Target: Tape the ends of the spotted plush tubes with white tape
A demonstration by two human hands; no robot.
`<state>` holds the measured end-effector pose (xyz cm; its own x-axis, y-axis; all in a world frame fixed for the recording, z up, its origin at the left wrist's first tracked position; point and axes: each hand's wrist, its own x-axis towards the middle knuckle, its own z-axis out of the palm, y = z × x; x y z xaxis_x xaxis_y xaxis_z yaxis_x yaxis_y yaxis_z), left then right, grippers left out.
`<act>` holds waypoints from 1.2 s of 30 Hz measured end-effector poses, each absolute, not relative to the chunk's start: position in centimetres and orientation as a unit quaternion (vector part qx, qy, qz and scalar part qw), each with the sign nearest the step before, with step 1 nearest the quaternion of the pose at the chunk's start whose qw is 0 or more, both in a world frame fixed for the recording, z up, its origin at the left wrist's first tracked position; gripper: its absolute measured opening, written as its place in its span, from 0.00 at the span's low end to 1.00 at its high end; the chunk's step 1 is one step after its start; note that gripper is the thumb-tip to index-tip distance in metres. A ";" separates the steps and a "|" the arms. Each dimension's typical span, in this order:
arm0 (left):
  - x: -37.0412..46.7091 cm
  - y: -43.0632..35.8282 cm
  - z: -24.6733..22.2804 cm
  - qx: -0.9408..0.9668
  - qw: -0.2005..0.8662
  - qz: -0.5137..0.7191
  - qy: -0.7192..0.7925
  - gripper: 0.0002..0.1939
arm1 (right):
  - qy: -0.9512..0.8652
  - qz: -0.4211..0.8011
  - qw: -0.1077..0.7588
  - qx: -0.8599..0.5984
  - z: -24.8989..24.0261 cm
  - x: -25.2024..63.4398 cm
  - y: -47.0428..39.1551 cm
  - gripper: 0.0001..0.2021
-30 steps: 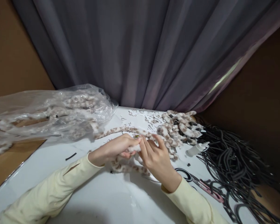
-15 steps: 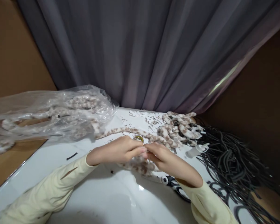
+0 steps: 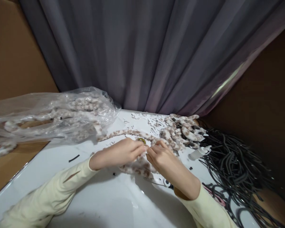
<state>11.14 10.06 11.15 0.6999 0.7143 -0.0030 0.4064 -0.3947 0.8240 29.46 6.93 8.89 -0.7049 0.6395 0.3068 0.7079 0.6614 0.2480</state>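
My left hand [image 3: 127, 150] and my right hand [image 3: 160, 155] meet fingertip to fingertip over the white table. Both are closed in a pinch, and whatever lies between the fingers is too small or hidden to name. Just beneath them rests a fluffy white-and-brown piece [image 3: 140, 167], partly covered by the hands. A yellow-green ring, perhaps a roll of tape [image 3: 141, 140], sits right behind my left fingertips. Scissors [image 3: 166, 182] lie under my right wrist, mostly hidden by it.
A clear plastic bag [image 3: 104, 104] of fluffy strips lies at the left. More fluffy pieces [image 3: 175, 136] are heaped at the back right, near a white squeeze bottle [image 3: 198, 153]. Black cords [image 3: 235, 161] pile up on the right. Small scraps [image 3: 156, 122] litter the back.
My right hand has turned slightly, its knuckles raised, and its forearm has shifted left and down over the scissors. My left hand has barely moved.
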 end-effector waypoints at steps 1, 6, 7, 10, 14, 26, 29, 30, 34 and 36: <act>10.9 9.7 11.2 0.849 0.365 0.194 0.329 0.16 | -0.912 -0.181 0.063 -0.363 8.8 29.5 6.7 0.13; 9.4 6.5 10.6 0.856 0.378 0.187 0.300 0.11 | -0.927 -0.220 0.006 -0.302 9.2 27.9 3.9 0.06; 9.1 5.8 10.1 0.838 0.404 0.197 0.309 0.11 | -0.928 -0.224 0.017 -0.296 9.1 27.1 3.1 0.06; 7.9 4.0 8.0 0.803 0.479 0.188 0.300 0.09 | -0.940 -0.158 0.065 -0.296 8.1 25.0 0.9 0.07; 5.1 2.7 5.3 0.769 0.484 0.209 0.361 0.07 | -0.911 -0.004 0.162 -0.378 6.1 24.9 -1.5 0.11; 2.9 1.6 2.6 0.254 0.867 0.320 0.286 0.08 | -0.675 0.209 0.266 -0.656 1.7 23.4 -3.1 0.10; 2.7 1.7 2.2 0.230 0.876 0.320 0.277 0.12 | -0.671 0.218 0.294 -0.645 1.6 23.4 -3.4 0.15; 2.6 1.8 2.1 0.224 0.877 0.325 0.276 0.13 | -0.666 0.221 0.308 -0.642 1.6 23.7 -3.5 0.15; 2.4 1.8 1.5 0.219 0.865 0.350 0.285 0.14 | -0.637 0.213 0.388 -0.631 1.3 24.2 -3.8 0.10; 2.4 1.8 1.1 0.220 0.860 0.347 0.302 0.12 | -0.621 0.217 0.433 -0.617 1.5 23.9 -3.7 0.08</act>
